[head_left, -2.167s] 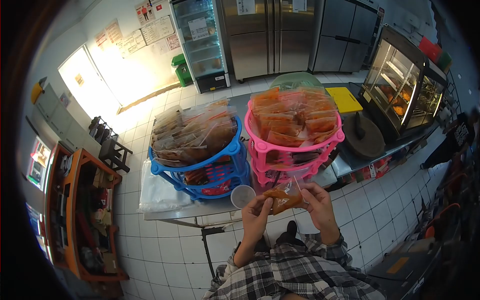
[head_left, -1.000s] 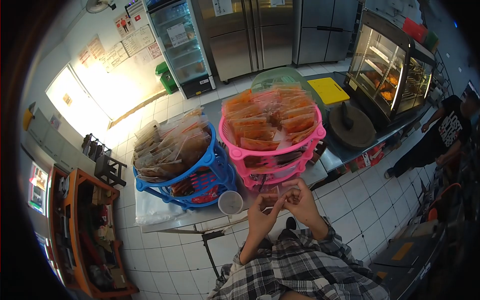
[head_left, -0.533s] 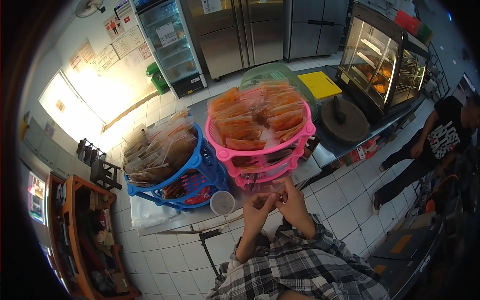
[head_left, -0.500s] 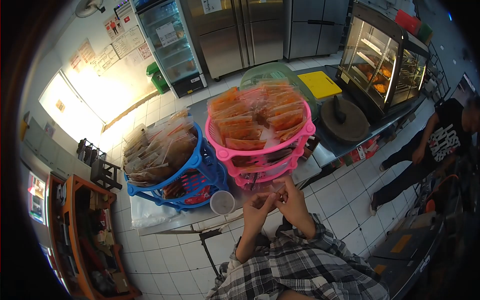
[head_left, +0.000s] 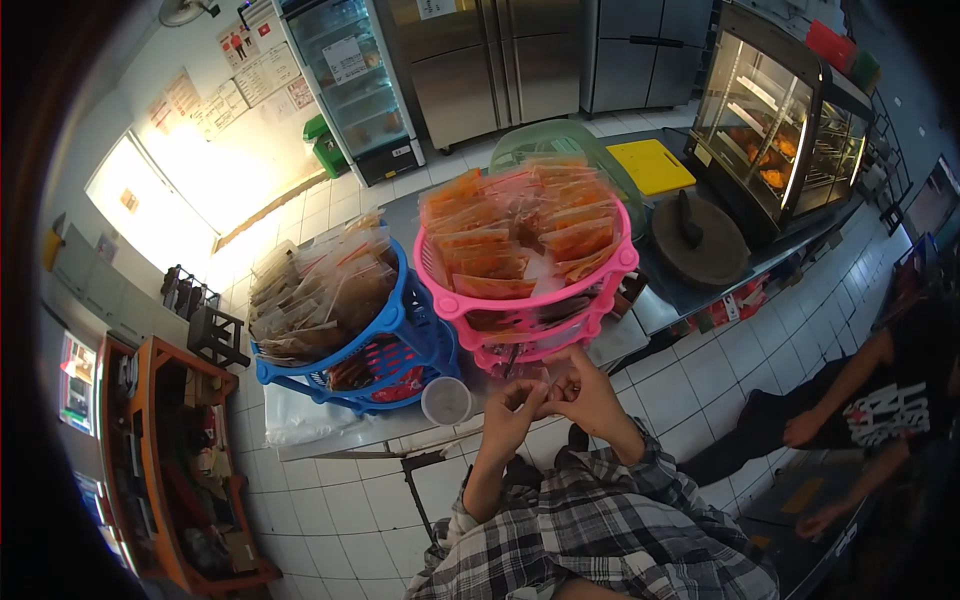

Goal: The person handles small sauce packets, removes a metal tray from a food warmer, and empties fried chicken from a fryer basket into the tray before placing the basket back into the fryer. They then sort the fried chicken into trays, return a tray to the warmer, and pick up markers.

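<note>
Big steel fridges (head_left: 540,75) show a commercial kitchen.

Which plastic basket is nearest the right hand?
The pink plastic basket with orange packets, just beyond the right hand; the blue plastic basket with brownish packets stands farther left.

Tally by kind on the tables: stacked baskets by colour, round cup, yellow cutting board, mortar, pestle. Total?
Blue stacked basket: 1
Pink stacked basket: 1
Round translucent cup: 1
Yellow cutting board: 1
Mortar: 1
Pestle: 1
Total: 6
</note>
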A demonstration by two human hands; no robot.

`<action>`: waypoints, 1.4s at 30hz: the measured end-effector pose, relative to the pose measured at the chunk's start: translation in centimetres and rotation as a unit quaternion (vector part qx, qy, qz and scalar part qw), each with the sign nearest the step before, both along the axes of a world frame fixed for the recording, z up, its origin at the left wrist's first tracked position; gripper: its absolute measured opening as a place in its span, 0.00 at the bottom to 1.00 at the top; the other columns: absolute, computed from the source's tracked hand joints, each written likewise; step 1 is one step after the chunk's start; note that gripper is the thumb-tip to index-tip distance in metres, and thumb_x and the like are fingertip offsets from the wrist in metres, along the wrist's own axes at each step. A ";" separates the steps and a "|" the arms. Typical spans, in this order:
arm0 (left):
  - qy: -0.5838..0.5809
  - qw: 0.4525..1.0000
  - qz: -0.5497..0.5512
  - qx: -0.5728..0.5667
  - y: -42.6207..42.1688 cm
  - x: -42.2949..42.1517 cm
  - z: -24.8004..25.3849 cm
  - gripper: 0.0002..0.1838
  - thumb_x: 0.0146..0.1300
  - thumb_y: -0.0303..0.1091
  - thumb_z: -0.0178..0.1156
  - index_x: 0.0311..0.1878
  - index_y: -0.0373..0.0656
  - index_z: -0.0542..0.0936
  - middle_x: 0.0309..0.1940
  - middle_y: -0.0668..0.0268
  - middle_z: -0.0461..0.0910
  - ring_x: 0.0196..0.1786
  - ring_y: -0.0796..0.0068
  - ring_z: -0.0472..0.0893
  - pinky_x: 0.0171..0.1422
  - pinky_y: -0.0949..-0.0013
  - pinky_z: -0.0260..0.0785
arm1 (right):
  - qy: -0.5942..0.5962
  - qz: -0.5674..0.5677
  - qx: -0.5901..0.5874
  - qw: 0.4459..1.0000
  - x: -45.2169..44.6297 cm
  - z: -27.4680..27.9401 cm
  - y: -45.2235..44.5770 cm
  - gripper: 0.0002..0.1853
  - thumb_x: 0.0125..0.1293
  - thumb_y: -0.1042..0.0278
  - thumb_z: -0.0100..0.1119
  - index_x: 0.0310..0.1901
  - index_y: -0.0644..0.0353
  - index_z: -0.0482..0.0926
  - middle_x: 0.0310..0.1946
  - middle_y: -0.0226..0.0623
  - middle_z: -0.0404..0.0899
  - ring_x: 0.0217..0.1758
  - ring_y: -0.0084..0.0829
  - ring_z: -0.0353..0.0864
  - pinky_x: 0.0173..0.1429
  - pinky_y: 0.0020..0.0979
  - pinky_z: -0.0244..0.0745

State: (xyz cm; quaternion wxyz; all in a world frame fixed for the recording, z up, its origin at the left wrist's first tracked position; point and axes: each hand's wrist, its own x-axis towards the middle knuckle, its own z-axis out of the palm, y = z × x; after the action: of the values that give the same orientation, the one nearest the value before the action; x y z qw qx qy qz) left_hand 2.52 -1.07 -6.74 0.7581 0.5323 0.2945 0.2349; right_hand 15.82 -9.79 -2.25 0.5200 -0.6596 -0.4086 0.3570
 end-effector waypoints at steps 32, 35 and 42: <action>0.050 0.978 0.171 0.114 -1.4 4.2 2.7 0.08 0.66 0.32 0.60 0.37 0.37 0.74 0.33 0.62 0.81 0.37 0.76 0.82 0.37 0.74 0.78 | 0.079 0.121 0.043 0.989 5.4 1.5 2.5 0.20 0.58 0.80 0.61 0.53 0.60 0.69 0.29 0.34 0.76 0.34 0.22 0.81 0.40 0.25 0.79; 0.101 0.967 0.174 0.154 -1.9 3.6 4.1 0.10 0.64 0.33 0.62 0.39 0.36 0.75 0.34 0.62 0.81 0.38 0.75 0.82 0.39 0.73 0.78 | 0.035 0.118 0.054 0.991 4.5 1.0 2.9 0.21 0.57 0.82 0.61 0.52 0.60 0.69 0.28 0.36 0.76 0.33 0.24 0.81 0.39 0.26 0.79; 0.055 0.975 0.210 0.056 -2.4 1.3 1.2 0.14 0.64 0.35 0.63 0.46 0.34 0.78 0.39 0.62 0.82 0.42 0.76 0.82 0.47 0.72 0.77 | -0.117 0.100 0.057 0.986 1.6 -0.4 3.5 0.23 0.51 0.82 0.62 0.50 0.57 0.71 0.21 0.37 0.74 0.27 0.33 0.81 0.32 0.32 0.75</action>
State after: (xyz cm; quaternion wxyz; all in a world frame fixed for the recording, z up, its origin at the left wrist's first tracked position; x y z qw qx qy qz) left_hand 3.78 -3.45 -5.51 0.6433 0.5124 0.4276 0.3752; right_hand 17.41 -6.31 -2.60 0.4670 -0.6219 -0.5501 0.3042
